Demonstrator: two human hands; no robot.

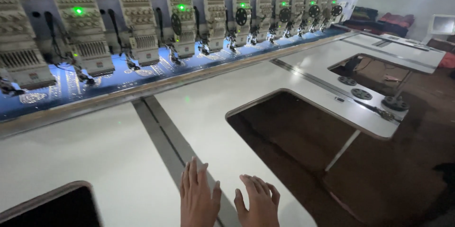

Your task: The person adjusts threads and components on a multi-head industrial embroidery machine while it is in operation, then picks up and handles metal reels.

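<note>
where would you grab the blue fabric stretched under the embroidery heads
Take the blue fabric by its near edge, coming from the table side where both hands, left hand and right hand, rest flat. It lies taut and flat, and the embroidery heads crowd its far side.

Both hands lay flat at the near edge of the machine table [118, 156], the left hand [198, 199] just beside the right hand [258, 204], apart. The left one rested on the seam strip [163, 132] running away across the table toward the embroidery heads [142, 32]. That row of heads stood behind the table, stretching from far left to far right, over a fabric band [95, 85]. Right of the hands sat a cut-out opening [294, 132]; another cut-out [52, 208] sat at near left.
</note>
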